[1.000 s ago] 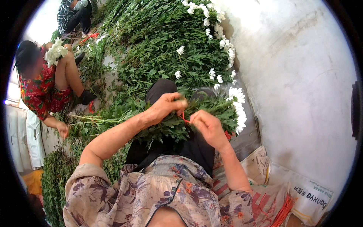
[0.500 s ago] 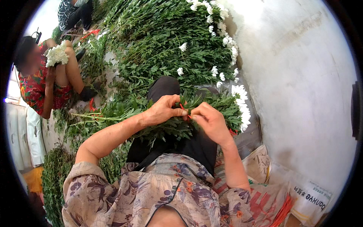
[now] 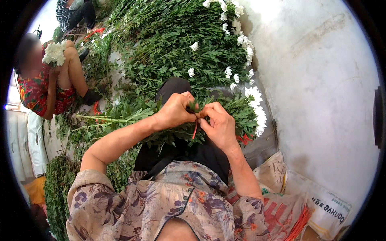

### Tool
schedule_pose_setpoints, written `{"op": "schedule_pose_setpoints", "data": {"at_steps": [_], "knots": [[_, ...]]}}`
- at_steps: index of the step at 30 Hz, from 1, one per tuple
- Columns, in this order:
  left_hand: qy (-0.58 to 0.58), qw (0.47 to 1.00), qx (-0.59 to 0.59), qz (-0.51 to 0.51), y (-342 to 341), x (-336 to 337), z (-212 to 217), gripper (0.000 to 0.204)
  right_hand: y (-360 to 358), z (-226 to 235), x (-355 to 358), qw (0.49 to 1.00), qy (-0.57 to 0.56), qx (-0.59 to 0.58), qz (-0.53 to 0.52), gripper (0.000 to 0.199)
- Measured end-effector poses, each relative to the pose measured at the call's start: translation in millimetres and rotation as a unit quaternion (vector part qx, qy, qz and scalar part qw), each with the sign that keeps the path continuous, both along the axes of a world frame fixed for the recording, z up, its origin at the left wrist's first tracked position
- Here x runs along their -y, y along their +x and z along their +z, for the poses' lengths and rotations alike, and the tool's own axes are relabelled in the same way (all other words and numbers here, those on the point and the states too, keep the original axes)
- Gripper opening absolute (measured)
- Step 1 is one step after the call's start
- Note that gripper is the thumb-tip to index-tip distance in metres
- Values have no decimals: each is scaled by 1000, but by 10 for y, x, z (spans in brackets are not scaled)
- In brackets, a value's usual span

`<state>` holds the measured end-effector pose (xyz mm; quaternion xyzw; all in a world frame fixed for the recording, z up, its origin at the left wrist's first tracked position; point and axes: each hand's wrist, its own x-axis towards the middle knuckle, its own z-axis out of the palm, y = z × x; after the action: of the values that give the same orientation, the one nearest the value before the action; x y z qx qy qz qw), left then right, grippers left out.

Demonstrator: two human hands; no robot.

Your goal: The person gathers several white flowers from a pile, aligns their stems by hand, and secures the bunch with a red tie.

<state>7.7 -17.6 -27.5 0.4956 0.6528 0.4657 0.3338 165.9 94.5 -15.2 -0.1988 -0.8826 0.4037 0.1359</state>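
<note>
Across my lap lies a bunch of white chrysanthemums (image 3: 257, 114), its blooms to the right and its leafy stems (image 3: 116, 119) to the left. A thin red tie (image 3: 195, 131) hangs at the middle of the bunch, between my hands. My left hand (image 3: 177, 110) is closed, its thumb and fingers pinched at the tie. Right beside it, my right hand (image 3: 219, 123) pinches at the same spot, fingertips nearly touching the left thumb. The leaves and my fingers hide most of the tie where it meets the stems.
A large heap of cut chrysanthemums (image 3: 161, 56) spreads ahead of me, beside a pale wall (image 3: 313, 80). At the left a seated person (image 3: 36, 88) holds white blooms; another person (image 3: 76, 16) is farther back. Printed sacks (image 3: 269, 209) and red ties (image 3: 299, 225) lie at my right.
My right hand has turned and closed in against the left. The red tie's end now hangs lower, below the fingers. The seated person's blooms have shifted slightly up and left.
</note>
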Motion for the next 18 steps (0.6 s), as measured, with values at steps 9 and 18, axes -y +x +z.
{"op": "schedule_pose_setpoints", "data": {"at_steps": [9,18], "knots": [[156,931,-293,151,259,-179,-164,29,-50,-175,-37,997,18,-78,-24,10],[134,943,-255,169,230,-58,-174,22,-79,-100,-146,965,-257,-35,-41,10]]}}
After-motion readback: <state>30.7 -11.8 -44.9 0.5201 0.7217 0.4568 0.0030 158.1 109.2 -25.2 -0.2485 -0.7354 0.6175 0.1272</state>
